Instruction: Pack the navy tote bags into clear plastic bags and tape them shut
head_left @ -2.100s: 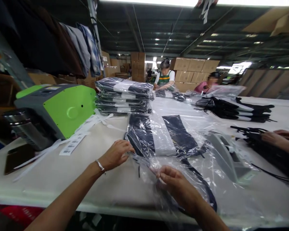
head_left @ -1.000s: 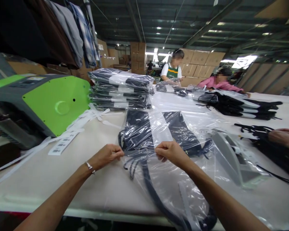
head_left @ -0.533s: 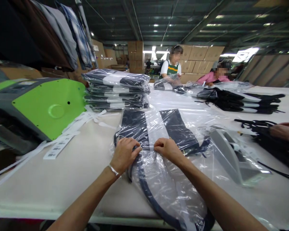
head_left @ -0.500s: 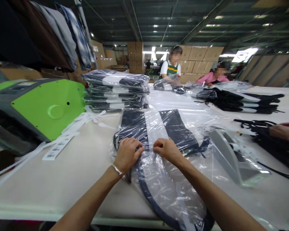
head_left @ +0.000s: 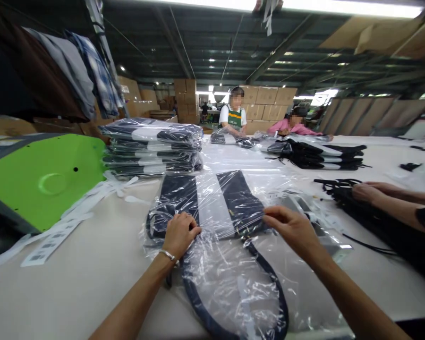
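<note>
A dark folded fabric bag (head_left: pixel 179 191) with a pale band (head_left: pixel 211 200) across its middle lies flat inside a clear plastic bag (head_left: pixel 223 278). Its long dark strap (head_left: pixel 279 288) loops toward me under the film. My left hand (head_left: pixel 180 233) has its fingers curled and pressed together on the plastic, over the lower left part of the fabric bag. At the right edge my right hand (head_left: pixel 292 229) pinches the plastic between thumb and fingers.
Wrapped packs (head_left: pixel 152 146) are stacked behind, left of centre. A green machine (head_left: pixel 53 179) and a paper label strip (head_left: pixel 53 241) lie left. A grey-white device (head_left: pixel 299 208) sits partly under film. Another person's hands (head_left: pixel 366 192) hold black fabric; two people work across the table.
My right hand has moved right, from the middle of the pack to its right edge. The strap's loop has spread wider. My left hand stays on the plastic; the view has shifted.
</note>
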### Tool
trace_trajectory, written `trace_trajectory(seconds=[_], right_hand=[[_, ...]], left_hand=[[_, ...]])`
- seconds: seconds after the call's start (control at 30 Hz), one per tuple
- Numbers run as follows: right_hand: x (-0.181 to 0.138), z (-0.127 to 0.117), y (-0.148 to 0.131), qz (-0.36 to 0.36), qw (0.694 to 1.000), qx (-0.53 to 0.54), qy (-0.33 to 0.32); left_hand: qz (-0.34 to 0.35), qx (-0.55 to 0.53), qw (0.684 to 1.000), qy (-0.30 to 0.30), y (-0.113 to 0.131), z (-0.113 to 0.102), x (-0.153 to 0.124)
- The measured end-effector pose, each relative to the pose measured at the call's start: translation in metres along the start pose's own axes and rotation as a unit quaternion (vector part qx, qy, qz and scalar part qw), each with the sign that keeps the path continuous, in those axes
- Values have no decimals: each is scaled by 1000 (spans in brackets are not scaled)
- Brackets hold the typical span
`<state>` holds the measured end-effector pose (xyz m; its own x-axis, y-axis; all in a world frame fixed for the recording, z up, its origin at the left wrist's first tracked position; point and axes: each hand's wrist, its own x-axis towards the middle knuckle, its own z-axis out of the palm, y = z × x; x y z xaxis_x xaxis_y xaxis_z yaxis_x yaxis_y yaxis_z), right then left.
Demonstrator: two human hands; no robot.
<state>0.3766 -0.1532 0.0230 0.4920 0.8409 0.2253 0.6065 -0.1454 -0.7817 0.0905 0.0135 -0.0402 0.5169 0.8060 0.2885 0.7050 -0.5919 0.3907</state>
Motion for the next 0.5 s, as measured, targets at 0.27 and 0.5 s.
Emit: trace_trajectory(seconds=[0.27, 0.5], right_hand=[[-20, -141, 93, 188, 973, -79, 110], [-12, -125, 113, 262, 964, 42, 23]], left_hand=[[24, -2, 1000, -11, -15, 12, 5], [29, -21, 999, -7, -22, 17, 7]])
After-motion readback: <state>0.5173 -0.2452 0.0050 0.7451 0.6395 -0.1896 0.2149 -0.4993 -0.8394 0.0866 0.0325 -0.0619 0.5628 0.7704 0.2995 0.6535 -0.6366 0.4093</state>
